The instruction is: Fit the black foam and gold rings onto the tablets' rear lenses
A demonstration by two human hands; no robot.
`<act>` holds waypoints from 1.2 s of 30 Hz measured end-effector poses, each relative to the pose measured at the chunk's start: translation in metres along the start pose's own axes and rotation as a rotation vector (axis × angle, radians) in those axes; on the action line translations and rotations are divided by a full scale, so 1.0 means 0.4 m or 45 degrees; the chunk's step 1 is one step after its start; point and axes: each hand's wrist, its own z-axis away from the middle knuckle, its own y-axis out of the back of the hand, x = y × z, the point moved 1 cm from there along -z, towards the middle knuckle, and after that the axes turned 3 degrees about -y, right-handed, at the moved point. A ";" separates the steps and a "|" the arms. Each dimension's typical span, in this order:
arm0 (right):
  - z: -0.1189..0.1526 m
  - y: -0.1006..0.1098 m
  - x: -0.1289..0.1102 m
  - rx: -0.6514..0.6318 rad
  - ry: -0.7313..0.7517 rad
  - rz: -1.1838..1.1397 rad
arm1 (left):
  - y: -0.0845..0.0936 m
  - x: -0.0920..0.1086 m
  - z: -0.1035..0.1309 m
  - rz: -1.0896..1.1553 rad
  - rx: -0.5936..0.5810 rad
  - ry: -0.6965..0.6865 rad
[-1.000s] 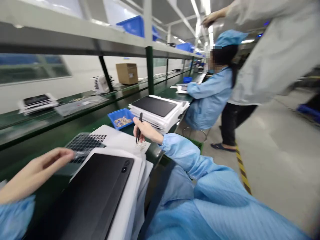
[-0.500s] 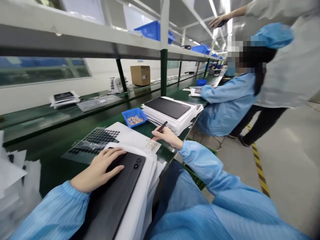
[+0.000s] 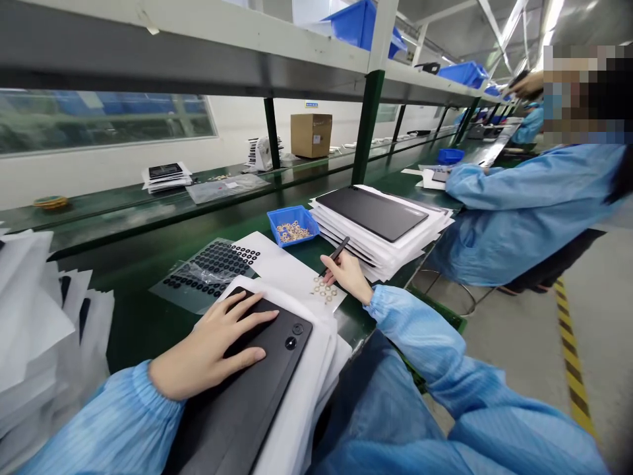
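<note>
My left hand (image 3: 217, 343) lies with fingers spread on the back of a dark tablet (image 3: 247, 402). The tablet rests on a stack of white foam sheets (image 3: 311, 369), its two round camera spots at the far right corner. In my right hand (image 3: 349, 274) is a pair of black tweezers (image 3: 337, 253), tips down over several small gold-coloured rings (image 3: 324, 290) on a white sheet (image 3: 277, 260). Left of that sheet lies a clear film with rows of black rings (image 3: 212, 267). Beyond stands a blue tray (image 3: 273, 231) of small gold-coloured pieces.
Another dark tablet (image 3: 370, 210) tops a layered white stack (image 3: 386, 264) past my right hand. White sleeves (image 3: 39, 330) crowd the left side. A shelf (image 3: 198, 49) runs overhead on green posts (image 3: 366, 128). A co-worker in a blue gown (image 3: 529, 198) sits at the right.
The view has turned, so the bench appears shifted to the right. The right hand with the tweezers stays over the gold-coloured rings; the left fingers look more spread on the tablet.
</note>
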 end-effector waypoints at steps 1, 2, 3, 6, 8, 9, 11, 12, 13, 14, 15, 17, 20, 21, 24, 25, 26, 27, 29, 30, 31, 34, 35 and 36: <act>0.002 0.000 0.003 0.019 0.000 0.015 | -0.004 -0.002 0.001 -0.003 -0.012 0.002; 0.005 -0.001 0.005 0.033 0.000 0.029 | -0.007 -0.003 0.001 -0.004 -0.013 0.001; 0.007 -0.001 0.005 0.045 -0.001 0.043 | -0.009 -0.004 0.001 -0.002 -0.007 -0.002; 0.010 -0.003 0.002 0.071 0.006 0.077 | -0.014 -0.008 0.000 -0.003 0.002 -0.019; 0.010 -0.004 0.000 0.079 0.013 0.090 | -0.018 -0.012 0.000 -0.009 0.003 -0.029; 0.011 -0.005 0.000 0.080 0.017 0.093 | -0.021 -0.015 0.000 -0.012 0.013 -0.034; 0.011 -0.005 0.002 0.079 0.018 0.091 | -0.027 -0.020 0.000 -0.016 0.043 -0.055; 0.011 -0.005 0.004 0.077 0.015 0.083 | -0.028 -0.020 0.001 -0.018 0.058 -0.063; 0.010 -0.005 0.006 0.075 0.008 0.072 | -0.029 -0.020 0.001 -0.023 0.061 -0.070; 0.009 -0.005 0.008 0.070 -0.003 0.055 | -0.029 -0.017 0.001 -0.029 0.060 -0.075; 0.007 -0.005 0.011 0.064 -0.019 0.032 | -0.027 -0.012 0.002 -0.040 0.056 -0.076; 0.001 -0.005 0.012 0.041 -0.063 -0.028 | -0.017 0.004 0.002 -0.067 0.058 -0.061; 0.002 -0.002 -0.001 -0.008 -0.124 -0.145 | 0.007 0.036 -0.002 -0.090 0.075 -0.028; 0.008 -0.001 -0.010 -0.020 -0.130 -0.183 | 0.014 0.048 -0.004 -0.088 0.061 -0.027; 0.055 -0.001 -0.046 -0.057 -0.085 -0.297 | 0.026 0.083 -0.012 -0.069 -0.031 -0.043; 0.079 -0.005 -0.059 -0.096 -0.053 -0.352 | 0.027 0.095 -0.014 -0.058 -0.046 -0.055; 0.105 -0.012 -0.069 -0.151 -0.027 -0.412 | 0.027 0.107 -0.015 -0.043 -0.050 -0.072; 0.132 -0.021 -0.078 -0.216 -0.011 -0.471 | 0.026 0.119 -0.015 -0.029 -0.047 -0.092; 0.180 -0.043 -0.087 -0.319 -0.017 -0.565 | 0.023 0.139 -0.012 -0.010 -0.038 -0.140; 0.198 -0.055 -0.088 -0.333 -0.036 -0.590 | 0.022 0.147 -0.011 -0.008 -0.041 -0.159; 0.212 -0.065 -0.086 -0.323 -0.053 -0.611 | 0.021 0.151 -0.009 -0.009 -0.046 -0.173; 0.229 -0.088 -0.076 -0.253 -0.082 -0.641 | 0.024 0.153 -0.006 -0.021 -0.028 -0.202; 0.229 -0.092 -0.072 -0.240 -0.091 -0.636 | 0.026 0.152 -0.005 -0.022 -0.019 -0.211; 0.229 -0.094 -0.068 -0.230 -0.097 -0.629 | 0.027 0.150 -0.005 -0.023 -0.009 -0.219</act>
